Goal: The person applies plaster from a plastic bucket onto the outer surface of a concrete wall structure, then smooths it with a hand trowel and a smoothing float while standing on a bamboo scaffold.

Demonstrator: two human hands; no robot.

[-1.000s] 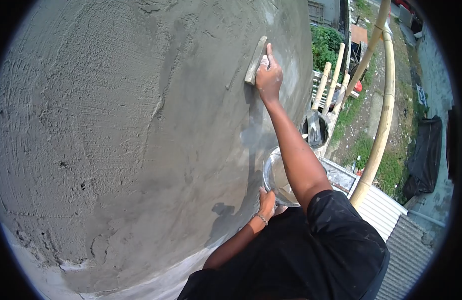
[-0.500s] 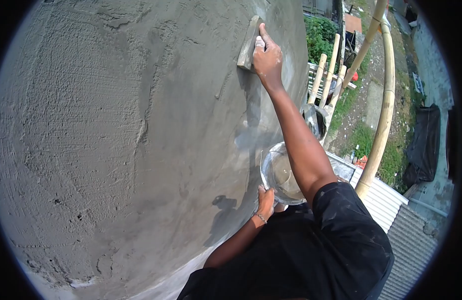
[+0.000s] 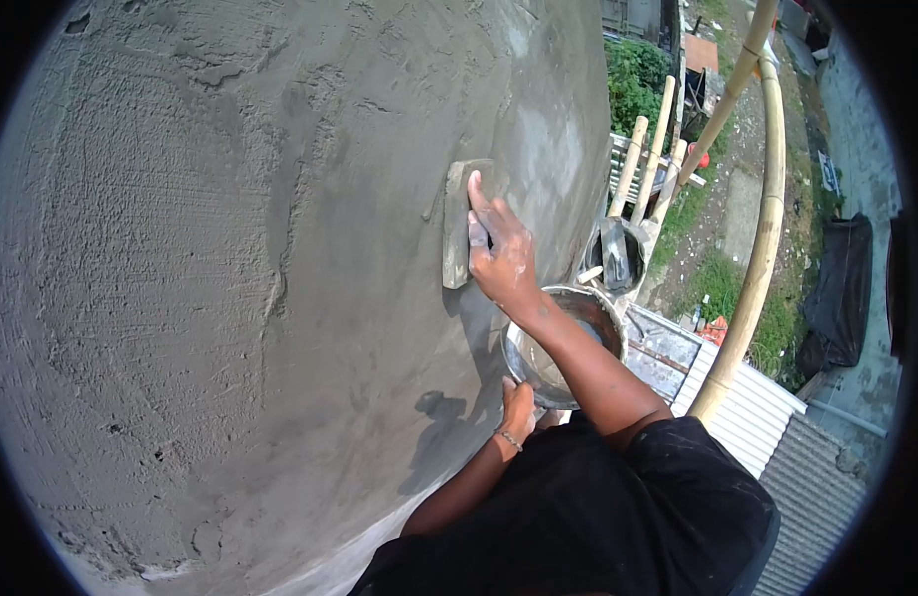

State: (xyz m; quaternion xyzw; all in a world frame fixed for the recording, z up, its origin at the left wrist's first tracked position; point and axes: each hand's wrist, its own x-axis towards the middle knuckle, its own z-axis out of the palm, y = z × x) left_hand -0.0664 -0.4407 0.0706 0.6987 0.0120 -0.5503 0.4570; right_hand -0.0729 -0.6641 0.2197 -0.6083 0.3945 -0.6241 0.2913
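Wet grey plaster covers the wall, coarse on the left and smoother toward the right. A flat rectangular plastering float lies against it, gripped by my right hand, with one finger stretched along its back. Lower down, my left hand is closed on the near rim of a round bucket close to my body. Greyish, wet-looking contents show inside the bucket, partly hidden behind my right forearm.
Beyond the bucket stands a second, dark container with a flat tool in it. Bamboo poles rise on the right. Below are a corrugated roof, grassy ground and a dark cover.
My right hand has drawn the float down the wall, closer to my body, and its angle has turned more upright. My left hand stays on the bucket rim, and the bucket has shifted slightly left.
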